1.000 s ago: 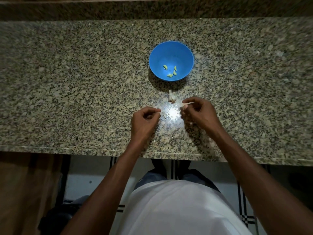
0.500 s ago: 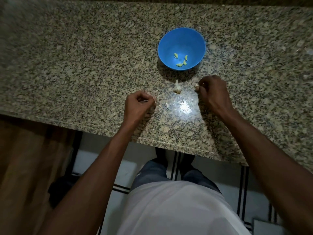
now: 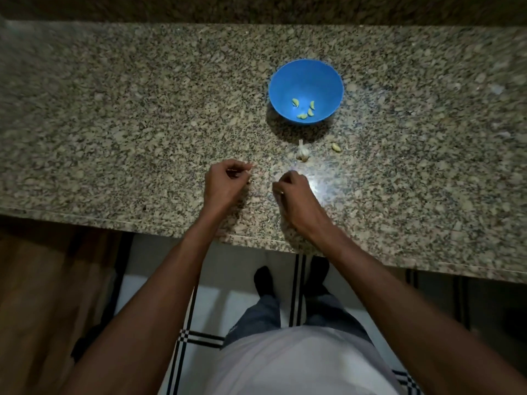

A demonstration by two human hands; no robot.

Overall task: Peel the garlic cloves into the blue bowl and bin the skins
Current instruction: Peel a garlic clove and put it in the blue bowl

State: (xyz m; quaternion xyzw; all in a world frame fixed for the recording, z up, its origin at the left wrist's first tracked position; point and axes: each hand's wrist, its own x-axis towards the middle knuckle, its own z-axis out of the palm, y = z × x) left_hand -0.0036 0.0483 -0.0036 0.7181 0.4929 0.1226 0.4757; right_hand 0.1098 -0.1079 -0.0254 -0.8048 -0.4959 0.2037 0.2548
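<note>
The blue bowl stands on the granite counter and holds several peeled cloves. In front of it lies a small unpeeled garlic piece. A single peeled clove rests on the counter to its right. My left hand is curled into a loose fist with a pale bit of skin at its fingertips. My right hand is just beside it, fingers pinched together and pointing down at the counter. Whether anything is between those fingers is hidden.
The counter's front edge runs just below my wrists. A dark backsplash rises behind the bowl. Below the edge I see tiled floor, my feet and a wooden cabinet front at the left.
My right hand was up beside the garlic piece and has drawn back toward me, next to my left hand. A peeled clove now lies where it was. The left hand stayed shut.
</note>
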